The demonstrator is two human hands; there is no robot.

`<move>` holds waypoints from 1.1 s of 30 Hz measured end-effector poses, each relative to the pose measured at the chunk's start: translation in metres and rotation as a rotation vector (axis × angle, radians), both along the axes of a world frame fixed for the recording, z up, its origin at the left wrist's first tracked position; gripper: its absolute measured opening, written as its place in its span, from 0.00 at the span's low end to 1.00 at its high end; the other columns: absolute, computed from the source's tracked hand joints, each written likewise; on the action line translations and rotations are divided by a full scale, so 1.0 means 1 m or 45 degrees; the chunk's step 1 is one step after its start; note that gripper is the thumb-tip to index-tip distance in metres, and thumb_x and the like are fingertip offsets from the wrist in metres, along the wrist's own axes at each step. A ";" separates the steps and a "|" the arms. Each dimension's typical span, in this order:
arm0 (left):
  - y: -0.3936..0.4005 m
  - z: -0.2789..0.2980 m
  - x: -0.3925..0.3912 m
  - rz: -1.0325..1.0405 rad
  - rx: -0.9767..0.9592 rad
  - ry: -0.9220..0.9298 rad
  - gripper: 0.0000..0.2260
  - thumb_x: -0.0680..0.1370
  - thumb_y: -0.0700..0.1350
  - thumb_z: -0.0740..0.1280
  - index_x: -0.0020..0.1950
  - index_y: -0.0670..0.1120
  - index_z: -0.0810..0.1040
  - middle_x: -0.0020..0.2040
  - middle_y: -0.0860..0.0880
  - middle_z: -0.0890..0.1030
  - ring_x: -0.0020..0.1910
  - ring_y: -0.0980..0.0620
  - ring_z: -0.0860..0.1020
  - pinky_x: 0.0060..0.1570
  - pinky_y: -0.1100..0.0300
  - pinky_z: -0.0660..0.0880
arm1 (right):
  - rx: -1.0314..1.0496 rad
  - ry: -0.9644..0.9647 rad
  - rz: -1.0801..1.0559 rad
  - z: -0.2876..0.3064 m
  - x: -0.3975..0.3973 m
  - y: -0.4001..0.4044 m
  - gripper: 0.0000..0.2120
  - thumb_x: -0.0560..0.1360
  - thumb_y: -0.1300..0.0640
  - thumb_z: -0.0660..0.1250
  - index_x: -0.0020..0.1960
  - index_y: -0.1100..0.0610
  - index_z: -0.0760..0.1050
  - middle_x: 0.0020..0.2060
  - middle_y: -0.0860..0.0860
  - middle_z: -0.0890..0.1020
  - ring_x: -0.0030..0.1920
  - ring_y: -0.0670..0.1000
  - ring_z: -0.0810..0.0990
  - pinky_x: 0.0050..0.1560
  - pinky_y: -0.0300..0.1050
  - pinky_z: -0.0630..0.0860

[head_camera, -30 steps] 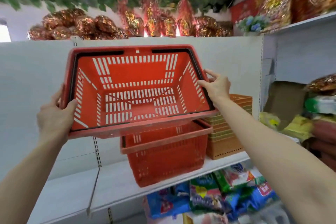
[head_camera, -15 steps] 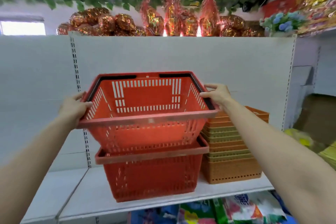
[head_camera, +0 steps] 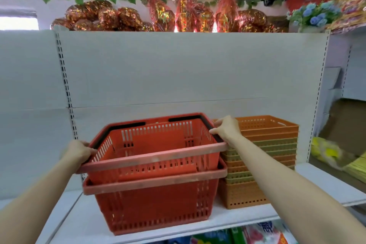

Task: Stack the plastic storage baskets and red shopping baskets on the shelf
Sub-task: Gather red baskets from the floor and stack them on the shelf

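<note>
- Red plastic is what I hold: the upper shopping basket [head_camera: 158,144] sits partly inside the lower shopping basket [head_camera: 156,202], which stands on the white shelf [head_camera: 247,217], near its front edge and about in the middle.
- My left hand [head_camera: 78,152] is closed on the left end of the upper rim, thumb on top; the fingers under the rim are hidden, so I cannot say how deep they go.
- My right hand [head_camera: 225,129] is closed on the back right corner of the same rim, where the folded black handle [head_camera: 214,134] lies.
- To the right, just beside the red pair, stands the stack of storage baskets [head_camera: 263,156], orange and green ones, close to the back panel [head_camera: 178,69]. My right hand is between this stack and the red basket.
- I judge the step to be the nesting of the second red basket. It is not fully down, I think: a band of its wall shows above the lower rim, and its left side looks a little higher than the right.
- For the next move I would press both ends down evenly until the rims meet, then open both hands. The right hand needs care, because the orange stack is so near.
</note>
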State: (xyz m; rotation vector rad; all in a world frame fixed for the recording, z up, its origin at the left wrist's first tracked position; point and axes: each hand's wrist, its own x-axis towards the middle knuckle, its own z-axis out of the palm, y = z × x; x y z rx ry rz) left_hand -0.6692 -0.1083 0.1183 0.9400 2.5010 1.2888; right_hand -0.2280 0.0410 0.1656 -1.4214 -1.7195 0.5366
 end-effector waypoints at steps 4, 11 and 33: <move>0.000 -0.015 0.017 0.023 -0.096 0.128 0.04 0.70 0.41 0.78 0.38 0.42 0.86 0.35 0.41 0.84 0.40 0.39 0.83 0.47 0.49 0.81 | 0.044 -0.250 -0.023 -0.015 -0.008 0.003 0.13 0.67 0.64 0.76 0.51 0.61 0.84 0.48 0.57 0.85 0.54 0.55 0.83 0.57 0.48 0.77; 0.002 -0.028 0.025 -0.024 -0.180 0.238 0.04 0.73 0.43 0.74 0.43 0.43 0.87 0.38 0.41 0.85 0.42 0.41 0.82 0.44 0.54 0.78 | 0.118 -0.536 0.080 -0.041 -0.037 -0.018 0.17 0.75 0.54 0.69 0.63 0.54 0.79 0.59 0.55 0.82 0.61 0.57 0.79 0.59 0.48 0.75; -0.122 -0.028 0.081 -0.231 -0.207 1.272 0.38 0.75 0.68 0.53 0.70 0.41 0.78 0.67 0.41 0.80 0.66 0.39 0.78 0.63 0.42 0.75 | 0.751 -0.499 0.100 -0.078 -0.030 -0.119 0.26 0.74 0.41 0.62 0.61 0.59 0.78 0.53 0.54 0.84 0.57 0.56 0.79 0.59 0.52 0.74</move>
